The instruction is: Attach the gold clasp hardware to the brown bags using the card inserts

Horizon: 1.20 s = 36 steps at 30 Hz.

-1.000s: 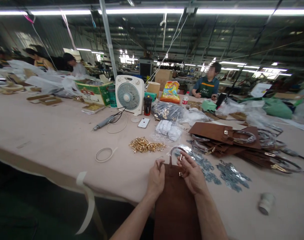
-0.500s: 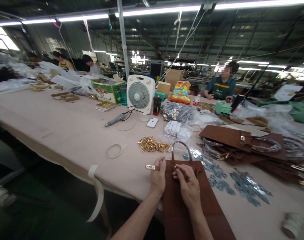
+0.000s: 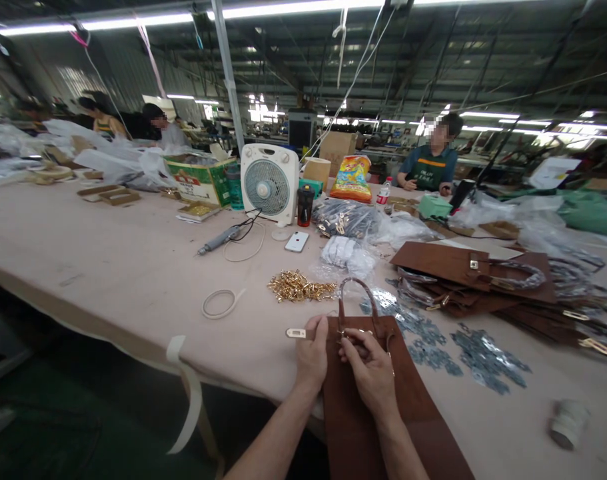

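Note:
A brown handbag panel (image 3: 383, 427) with a looped handle (image 3: 359, 281) lies over the table's front edge. My left hand (image 3: 310, 353) is closed at its upper left edge, gripping a brown strap whose gold metal plate (image 3: 296, 333) sticks out to the left. On the panel, by the foot of the handle, my right hand (image 3: 370, 367) has its fingers pinched together at a small gold fitting (image 3: 342, 334). The fingers partly cover that fitting. Beyond my hands is a pile of small gold metal pieces (image 3: 300, 287). Flat grey metal plates (image 3: 488, 357) are spread to the right.
A stack of brown bag panels (image 3: 443, 267) lies at the right. Farther back stand a white fan (image 3: 269, 185), a dark cup (image 3: 305, 205) and a phone (image 3: 297, 241). A corded electric screwdriver (image 3: 219, 241) and a tape ring (image 3: 218, 304) lie left. A co-worker (image 3: 430, 163) sits across the table.
The camera view has shifted a little, moving the scene slightly left. The gold plate by my left hand has tilted a little. My right fingers stay at the handle's foot.

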Each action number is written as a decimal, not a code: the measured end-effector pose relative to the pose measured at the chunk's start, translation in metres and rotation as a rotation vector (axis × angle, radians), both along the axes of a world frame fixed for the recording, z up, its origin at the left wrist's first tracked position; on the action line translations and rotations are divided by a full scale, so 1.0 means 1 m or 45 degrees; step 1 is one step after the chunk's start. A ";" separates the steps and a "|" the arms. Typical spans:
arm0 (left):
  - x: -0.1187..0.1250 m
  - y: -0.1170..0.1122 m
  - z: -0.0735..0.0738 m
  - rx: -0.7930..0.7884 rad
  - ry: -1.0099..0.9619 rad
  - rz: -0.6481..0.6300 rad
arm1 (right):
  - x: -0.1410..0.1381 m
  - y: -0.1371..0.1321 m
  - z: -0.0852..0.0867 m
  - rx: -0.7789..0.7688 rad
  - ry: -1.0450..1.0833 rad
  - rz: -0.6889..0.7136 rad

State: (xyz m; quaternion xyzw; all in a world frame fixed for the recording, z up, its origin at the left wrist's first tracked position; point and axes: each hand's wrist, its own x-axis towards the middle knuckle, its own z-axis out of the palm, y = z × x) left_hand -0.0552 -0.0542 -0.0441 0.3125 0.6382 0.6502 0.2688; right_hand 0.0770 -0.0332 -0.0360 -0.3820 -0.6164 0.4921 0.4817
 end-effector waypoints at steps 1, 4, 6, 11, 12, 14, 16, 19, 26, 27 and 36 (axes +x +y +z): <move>0.000 0.000 0.001 0.009 -0.005 -0.001 | 0.000 0.000 0.000 -0.001 -0.001 0.002; 0.001 -0.001 0.002 0.029 -0.013 -0.001 | -0.003 -0.002 0.004 0.002 -0.017 0.007; 0.001 -0.001 0.002 0.034 -0.013 -0.003 | -0.005 -0.003 0.006 -0.003 -0.031 0.003; 0.000 0.000 0.001 0.121 0.006 -0.032 | -0.009 -0.004 0.008 -0.030 -0.069 -0.035; 0.000 0.000 0.001 0.141 0.024 -0.036 | -0.009 -0.004 0.008 -0.032 -0.073 -0.039; 0.000 0.000 0.001 0.165 0.061 -0.044 | -0.010 -0.003 0.007 -0.034 -0.078 -0.039; 0.000 0.000 0.002 0.175 0.080 -0.047 | -0.010 -0.003 0.006 -0.045 -0.075 -0.038; 0.000 -0.002 0.004 0.193 0.090 -0.061 | -0.012 -0.003 0.007 -0.075 -0.074 -0.047; 0.000 -0.003 0.011 0.210 0.123 -0.063 | -0.017 -0.003 0.008 -0.105 -0.104 -0.069; 0.000 -0.004 0.013 0.214 0.131 -0.057 | -0.016 -0.003 0.007 -0.129 -0.110 -0.060; 0.002 -0.015 0.022 0.249 0.213 -0.006 | -0.014 0.008 -0.002 -0.136 -0.331 -0.049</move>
